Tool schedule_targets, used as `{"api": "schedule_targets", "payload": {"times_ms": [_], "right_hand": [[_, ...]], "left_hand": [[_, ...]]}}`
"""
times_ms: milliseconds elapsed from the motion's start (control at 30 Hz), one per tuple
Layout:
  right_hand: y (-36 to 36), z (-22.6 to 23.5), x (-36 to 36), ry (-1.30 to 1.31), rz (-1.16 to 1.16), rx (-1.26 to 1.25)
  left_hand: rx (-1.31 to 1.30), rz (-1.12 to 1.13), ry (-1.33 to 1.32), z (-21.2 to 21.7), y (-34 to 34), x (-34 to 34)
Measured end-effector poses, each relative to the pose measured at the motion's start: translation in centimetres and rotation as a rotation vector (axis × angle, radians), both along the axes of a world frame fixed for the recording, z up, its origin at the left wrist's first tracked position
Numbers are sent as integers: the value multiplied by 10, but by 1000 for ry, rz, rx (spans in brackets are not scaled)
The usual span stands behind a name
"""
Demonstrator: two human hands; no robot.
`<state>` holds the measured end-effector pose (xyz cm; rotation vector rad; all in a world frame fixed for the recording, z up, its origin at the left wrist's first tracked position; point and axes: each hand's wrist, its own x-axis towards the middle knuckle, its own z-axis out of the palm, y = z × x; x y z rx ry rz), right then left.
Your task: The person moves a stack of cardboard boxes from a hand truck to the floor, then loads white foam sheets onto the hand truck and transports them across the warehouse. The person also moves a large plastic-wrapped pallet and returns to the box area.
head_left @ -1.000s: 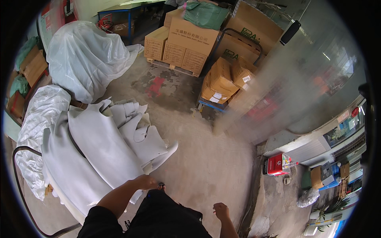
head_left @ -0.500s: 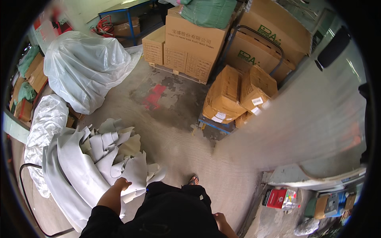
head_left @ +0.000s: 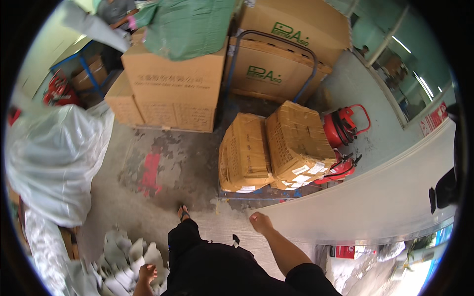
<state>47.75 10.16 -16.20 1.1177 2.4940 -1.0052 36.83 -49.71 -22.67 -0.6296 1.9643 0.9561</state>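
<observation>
My left hand is low in the picture, fingers curled in with nothing showing in them. It hangs over a pile of pale grey leather-like sheets with ragged edges; I cannot tell whether they touch. My right hand is held forward, loosely closed, and I see nothing in it. Just beyond are two taped brown cartons on a low trolley. Beside that forearm runs a pale, smooth panel, apart from the hand.
Larger cartons under a green sack stand ahead. Red wheeled fire extinguishers stand behind the trolley. A plastic-covered heap is on the left. At the back left a person is near a blue-legged table.
The view has turned right and moved toward the cartons. The sheets have slid to the lower left. My right hand has come forward from beside the body; my left is lower in the picture.
</observation>
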Motion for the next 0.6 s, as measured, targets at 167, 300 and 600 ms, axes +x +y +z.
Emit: {"api": "schedule_targets", "payload": {"times_ms": [167, 300, 600], "right_hand": [[-5, 18, -74, -245, -156, -49], [38, 46, -140, 75, -500, 98], [214, 109, -229, 163, -1082, 958]], "left_hand": [[-9, -544, 379, 68, 101, -262], [120, -891, 754, 169, 280, -444], [723, -1421, 1376, 302, 687, -482]]}}
